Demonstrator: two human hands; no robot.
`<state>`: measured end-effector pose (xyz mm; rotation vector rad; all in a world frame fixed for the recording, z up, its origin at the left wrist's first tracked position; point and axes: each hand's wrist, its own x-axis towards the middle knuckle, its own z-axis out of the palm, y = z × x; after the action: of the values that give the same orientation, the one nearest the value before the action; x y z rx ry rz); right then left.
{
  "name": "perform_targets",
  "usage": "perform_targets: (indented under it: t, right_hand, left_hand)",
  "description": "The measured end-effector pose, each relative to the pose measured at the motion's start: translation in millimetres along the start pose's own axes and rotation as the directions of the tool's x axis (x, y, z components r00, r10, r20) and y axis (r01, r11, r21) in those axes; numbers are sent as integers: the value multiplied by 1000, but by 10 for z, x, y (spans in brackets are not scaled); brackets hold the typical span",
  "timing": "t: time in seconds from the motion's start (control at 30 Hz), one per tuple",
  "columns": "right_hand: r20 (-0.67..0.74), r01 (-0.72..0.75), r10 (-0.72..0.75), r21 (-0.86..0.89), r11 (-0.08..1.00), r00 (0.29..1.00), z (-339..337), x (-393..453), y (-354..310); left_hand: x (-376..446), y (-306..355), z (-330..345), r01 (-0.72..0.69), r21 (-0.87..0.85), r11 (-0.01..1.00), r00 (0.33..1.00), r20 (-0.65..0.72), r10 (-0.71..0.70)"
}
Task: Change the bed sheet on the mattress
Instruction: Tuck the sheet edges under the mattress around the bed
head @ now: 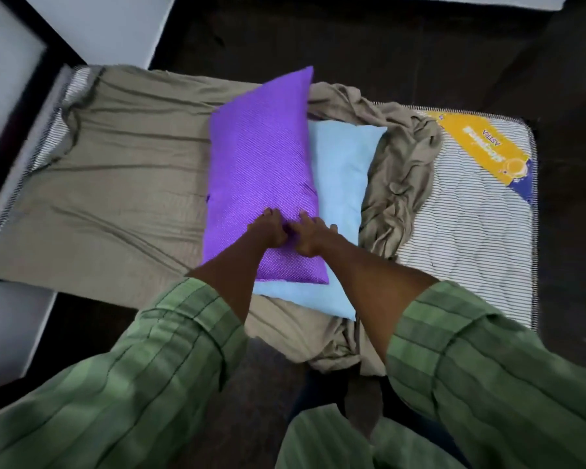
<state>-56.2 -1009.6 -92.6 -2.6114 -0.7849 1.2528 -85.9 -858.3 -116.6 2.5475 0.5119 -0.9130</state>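
1. Dark flooring [369, 45] fills the upper part of the frame and its right edge, with pale panels [92, 25] in dark framing at the upper left and lower left.
2. Striped, quilted mattress [471, 231] lies flat across the middle of the frame, rectangular with piped edges; its right end is bare and carries a yellow and blue label [481, 147] at the upper right corner.
3. Olive-tan bed sheet [115, 184] covers the left half of the mattress, pulled into long loose creases; toward centre right it is bunched in crumpled folds beside the pillows, and some spills over the near edge at lower centre.
4. Green striped sleeves [122, 384] rise from the bottom corners, rolled back at the forearms.
5. Purple pillow [261, 164], shiny with a fine dotted weave, lies at centre, overlapping a smooth pale blue pillow [342, 177] under it and to its right.
6. Left hand [268, 233] and right hand [313, 236] sit close together on the purple pillow's lower part, fingers curled and pinching up its fabric.
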Motion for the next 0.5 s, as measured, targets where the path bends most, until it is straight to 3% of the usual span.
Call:
perform_targets:
  t: [0.27, 0.5]
  right_hand:
    - [13, -6, 6, -40, 999, 1000, -18, -196, 213]
    - [-88, -5, 7, 19, 1000, 996, 56, -468, 803]
  left_hand:
    - [-40, 404, -15, -68, 51, 996, 997, 30, 67]
    - [-319, 1079, 266, -71, 0, 997, 991, -114, 71]
